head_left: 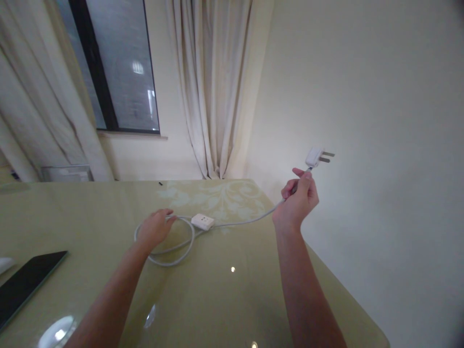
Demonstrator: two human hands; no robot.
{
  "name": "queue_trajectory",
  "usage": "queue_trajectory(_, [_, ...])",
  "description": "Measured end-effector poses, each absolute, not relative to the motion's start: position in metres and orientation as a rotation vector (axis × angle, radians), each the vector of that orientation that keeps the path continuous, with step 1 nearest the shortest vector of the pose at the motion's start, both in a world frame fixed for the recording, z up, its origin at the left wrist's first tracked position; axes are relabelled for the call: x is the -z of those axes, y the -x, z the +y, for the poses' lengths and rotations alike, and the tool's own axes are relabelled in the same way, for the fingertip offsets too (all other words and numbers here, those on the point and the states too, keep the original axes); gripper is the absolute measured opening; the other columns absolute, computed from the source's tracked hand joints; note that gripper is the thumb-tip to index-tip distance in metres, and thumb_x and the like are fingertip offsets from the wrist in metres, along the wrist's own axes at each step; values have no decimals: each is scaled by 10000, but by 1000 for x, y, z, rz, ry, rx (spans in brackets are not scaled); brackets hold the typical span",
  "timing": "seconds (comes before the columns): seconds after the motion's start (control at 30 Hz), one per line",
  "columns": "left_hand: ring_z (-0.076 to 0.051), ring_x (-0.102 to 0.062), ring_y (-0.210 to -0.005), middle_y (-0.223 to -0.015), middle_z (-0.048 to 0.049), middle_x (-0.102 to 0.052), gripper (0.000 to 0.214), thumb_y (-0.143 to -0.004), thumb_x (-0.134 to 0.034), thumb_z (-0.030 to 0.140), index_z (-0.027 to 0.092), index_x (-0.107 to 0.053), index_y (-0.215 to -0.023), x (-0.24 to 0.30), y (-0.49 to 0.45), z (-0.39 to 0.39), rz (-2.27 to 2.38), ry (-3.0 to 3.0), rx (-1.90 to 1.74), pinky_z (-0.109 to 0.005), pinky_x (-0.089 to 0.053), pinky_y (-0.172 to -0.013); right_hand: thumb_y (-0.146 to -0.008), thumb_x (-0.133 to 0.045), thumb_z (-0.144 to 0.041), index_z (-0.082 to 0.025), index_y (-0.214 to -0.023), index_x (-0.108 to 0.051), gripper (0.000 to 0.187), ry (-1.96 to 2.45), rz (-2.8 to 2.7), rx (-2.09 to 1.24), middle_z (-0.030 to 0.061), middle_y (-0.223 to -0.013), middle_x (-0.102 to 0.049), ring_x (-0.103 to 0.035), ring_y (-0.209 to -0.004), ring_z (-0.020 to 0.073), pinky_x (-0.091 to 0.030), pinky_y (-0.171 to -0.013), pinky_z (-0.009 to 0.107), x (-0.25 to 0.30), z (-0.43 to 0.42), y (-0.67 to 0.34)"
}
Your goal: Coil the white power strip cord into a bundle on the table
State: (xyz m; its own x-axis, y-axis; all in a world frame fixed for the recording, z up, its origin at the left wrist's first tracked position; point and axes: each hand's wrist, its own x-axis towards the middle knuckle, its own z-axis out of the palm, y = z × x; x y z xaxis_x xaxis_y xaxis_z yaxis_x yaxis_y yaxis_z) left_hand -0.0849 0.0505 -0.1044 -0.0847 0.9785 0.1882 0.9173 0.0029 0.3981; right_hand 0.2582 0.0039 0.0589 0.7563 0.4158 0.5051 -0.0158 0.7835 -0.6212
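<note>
A white power cord (237, 224) runs across the table, its left part lying in loose loops. My right hand (297, 195) is raised above the table's right edge and closed around the cord just below the plug (313, 157). Two metal prongs on the plug point right, toward the wall. On the left, my left hand (155, 229) is closed on the coiled cord (174, 264), low over the tabletop; part of its grip is hidden by the hand itself. Between the hands, a small white socket block (202, 222) with dark slots rests beside the loops.
The glossy yellow-green table (210, 299) ends at a pale wall (380, 193) on the right. A dark flat tablet-like object (31, 282) lies at the left, near a white object (5, 264). Behind stand curtains (217, 87) and a dark-framed window (123, 63). A small black piece (160, 183) lies at the far edge.
</note>
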Motion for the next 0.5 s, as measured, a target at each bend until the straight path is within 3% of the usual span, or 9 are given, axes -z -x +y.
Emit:
queue_trajectory(0.07, [-341, -518, -1391, -1482, -165, -603, 496, -977, -418, 371, 184, -635, -1383, 108, 63, 50, 2027, -2117, -616, -495, -367, -1163, -952, -583, -552, -167, -902, -664, 397, 619, -709, -262, -87, -541, -404, -288, -456, 65, -169, -441, 214, -58, 4, -255])
queue_trajectory(0.17, [-430, -367, -1495, -1598, -238, -453, 553, -965, -425, 311, 137, -555, -1474, 119, 50, 41, 2176, -2063, -581, -632, -257, -1179, -959, -582, -546, -165, -901, -673, 396, 620, -758, -246, -84, -545, -405, -299, -463, 68, -180, -454, 220, -56, 2, -252])
queue_trajectory(0.23, [-487, -372, -1470, -1541, -291, -487, 514, -943, -461, 318, 121, -615, -1392, 126, 56, 35, 2275, -1946, -617, -691, -238, -1146, -961, -581, -550, -167, -899, -677, 399, 633, -778, -227, -81, -556, -409, -316, -467, 69, -188, -459, 223, -55, 1, -250])
queue_trajectory(0.37, [-456, -573, -1247, -1142, -247, -699, 229, -867, -536, 306, 167, -711, -918, 124, 85, 33, 2195, -1828, -766, -637, -362, -1055, -969, -571, -553, -169, -899, -681, 405, 636, -793, -223, -79, -553, -406, -329, -469, 72, -198, -463, 224, -54, 1, -247])
queue_trajectory(0.43, [-378, -661, -1017, -879, -169, -708, 168, -834, -560, 309, 196, -626, -729, 118, 93, 39, 2117, -1764, -839, -535, -460, -949, -970, -565, -557, -168, -900, -683, 413, 642, -796, -233, -81, -546, -401, -322, -467, 72, -203, -462, 221, -53, 2, -246])
queue_trajectory(0.5, [-286, -647, -798, -716, -91, -648, 191, -817, -569, 344, 217, -550, -675, 110, 94, 45, 2032, -1658, -970, -411, -502, -785, -967, -569, -553, -167, -896, -685, 409, 651, -794, -234, -80, -545, -405, -322, -466, 71, -207, -462, 219, -53, 3, -247])
